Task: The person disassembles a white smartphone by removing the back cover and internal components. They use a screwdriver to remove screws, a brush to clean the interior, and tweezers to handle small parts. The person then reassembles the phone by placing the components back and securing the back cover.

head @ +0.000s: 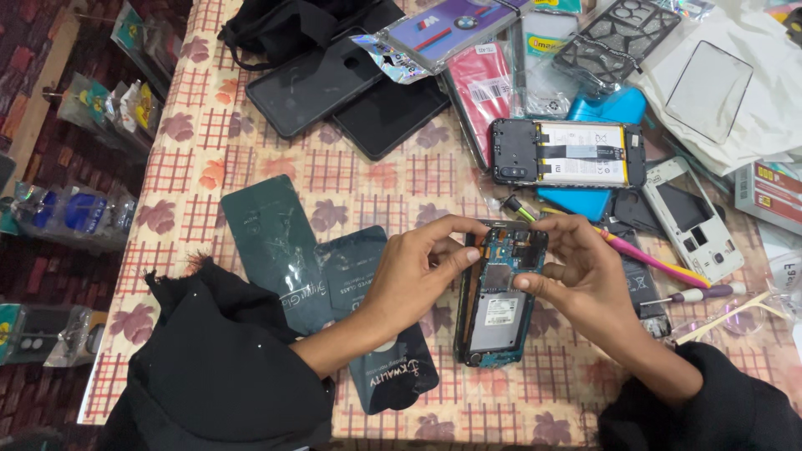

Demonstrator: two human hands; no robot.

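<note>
Black sleeves (234, 376) frame the lower edge of the view; above them we see both hands working on an opened smartphone with its back cover off, blue circuit board and silver battery exposed (499, 301), which lies on the desk covered in a beige floral, red-checked cloth (251, 159). Our left hand (418, 271) pinches the upper left edge of the phone between thumb and forefinger, its grip nearly closed on the frame. Our right hand (585, 271) presses thumb and fingertips against the upper right of the board, its grip likewise closed on the phone. Two dark green tempered-glass packets (276, 242) lie just left of the phone. A second opened handset with a white battery (568, 153) sits farther back, and a pink-and-yellow pry tool (643, 257) lies to the right. As we judge it, disassembly is partway: the cover is removed, while board and battery remain seated.
</note>
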